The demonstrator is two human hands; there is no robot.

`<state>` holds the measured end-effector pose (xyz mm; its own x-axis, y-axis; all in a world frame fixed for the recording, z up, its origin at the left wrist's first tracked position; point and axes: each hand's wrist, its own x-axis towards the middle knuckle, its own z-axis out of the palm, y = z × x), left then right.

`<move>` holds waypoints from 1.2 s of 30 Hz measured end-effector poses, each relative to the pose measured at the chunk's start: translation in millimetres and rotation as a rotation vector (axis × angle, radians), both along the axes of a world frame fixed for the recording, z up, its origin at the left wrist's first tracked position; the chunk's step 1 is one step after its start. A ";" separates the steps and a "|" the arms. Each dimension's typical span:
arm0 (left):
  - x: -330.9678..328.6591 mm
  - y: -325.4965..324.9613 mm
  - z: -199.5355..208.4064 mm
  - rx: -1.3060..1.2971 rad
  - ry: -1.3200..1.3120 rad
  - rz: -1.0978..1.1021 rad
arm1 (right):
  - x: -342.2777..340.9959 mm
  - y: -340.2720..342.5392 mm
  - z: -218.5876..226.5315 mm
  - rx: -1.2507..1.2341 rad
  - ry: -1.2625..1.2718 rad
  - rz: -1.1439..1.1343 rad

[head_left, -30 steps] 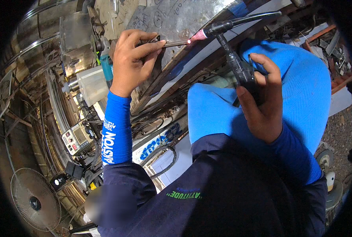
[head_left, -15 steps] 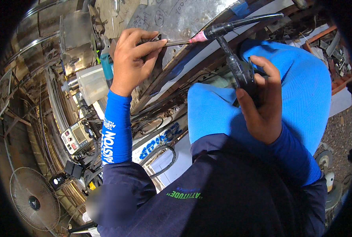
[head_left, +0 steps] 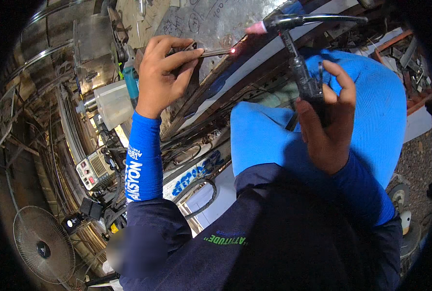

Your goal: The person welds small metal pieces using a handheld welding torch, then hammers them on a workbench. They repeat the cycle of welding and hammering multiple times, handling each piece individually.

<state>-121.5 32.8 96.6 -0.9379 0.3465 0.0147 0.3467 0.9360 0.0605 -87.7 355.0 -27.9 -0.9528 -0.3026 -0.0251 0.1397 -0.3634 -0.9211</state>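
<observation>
My left hand (head_left: 166, 72) pinches a thin metal rod (head_left: 217, 52) between thumb and forefinger. The rod's far end glows bright pinkish-white over the edge of the metal plate (head_left: 204, 24). In my right hand (head_left: 326, 128) is a black welding torch (head_left: 301, 72), its handle wrapped by thumb and fingers, the forefinger raised along it. The torch's pink nozzle points left, a little above and to the right of the glowing tip, apart from it. A long black cap sticks out rightward from the torch head.
A teal power tool (head_left: 130, 81) and a translucent container (head_left: 113, 104) stand left of my left hand. Farther left are a welding machine (head_left: 94, 169) and a round fan (head_left: 43, 246). Cables run below the bench edge. Scrap metal (head_left: 410, 63) lies at the right, beyond my blue-covered knees (head_left: 366, 97).
The torch has moved to the right and slightly up, its nozzle away from the rod's end. That end now glows. My left hand has hardly moved.
</observation>
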 end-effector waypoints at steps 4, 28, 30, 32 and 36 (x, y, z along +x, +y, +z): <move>0.9 -0.8 0.6 0.044 0.025 -0.003 | -16.5 14.0 2.5 0.108 -0.042 0.011; 19.0 -16.0 -9.9 0.177 0.001 0.269 | -20.4 4.0 -4.5 -0.103 -0.149 -0.043; 1.2 -9.6 -14.8 0.204 -0.031 0.251 | -23.7 13.8 -13.8 -0.071 -0.121 -0.110; -3.5 -10.3 -17.2 0.214 -0.032 0.243 | -22.3 17.1 -15.1 -0.071 -0.092 -0.162; -9.9 -20.6 -6.6 0.226 -0.059 0.309 | -12.9 13.9 -16.9 -0.115 -0.015 -0.175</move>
<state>-131.4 12.2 90.0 -0.9991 0.0412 0.0012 0.0398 0.9567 0.2884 -100.6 368.9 -44.8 -0.9908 -0.1345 -0.0145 0.0786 -0.4858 -0.8705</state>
